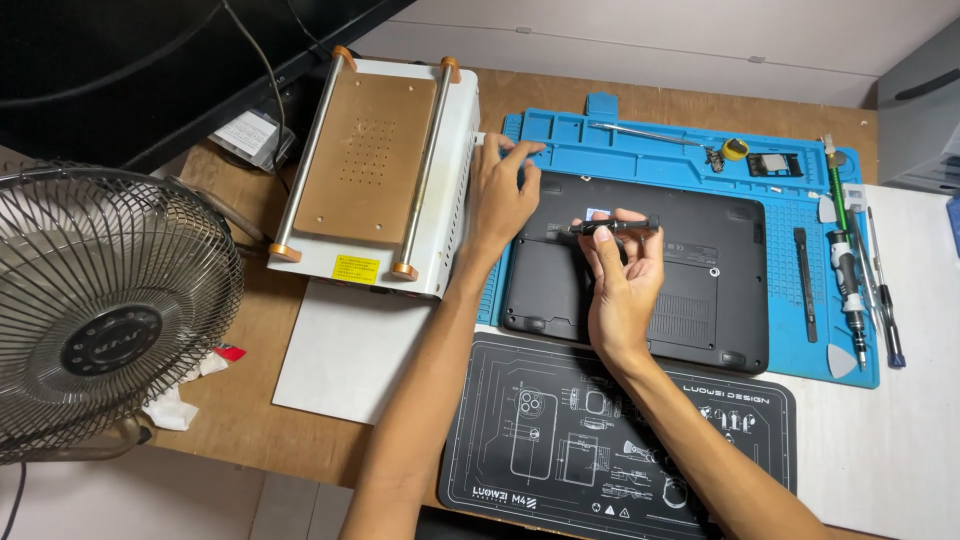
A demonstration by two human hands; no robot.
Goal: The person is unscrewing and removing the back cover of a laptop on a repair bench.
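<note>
A black laptop [700,290] lies bottom side up on a blue work mat [660,150]. My right hand [622,280] holds a slim black screwdriver [615,227] level over the laptop's rear left part, its tip pointing left. My left hand [500,195] rests at the laptop's far left corner, fingers spread onto the blue mat's edge and holding nothing.
A white heating plate machine [375,165] stands left of the mat. A wire-caged fan [95,310] fills the left side. A black printed mat [560,440] lies in front of the laptop. Screwdrivers, picks and a pry tool [850,270] lie along the mat's right edge.
</note>
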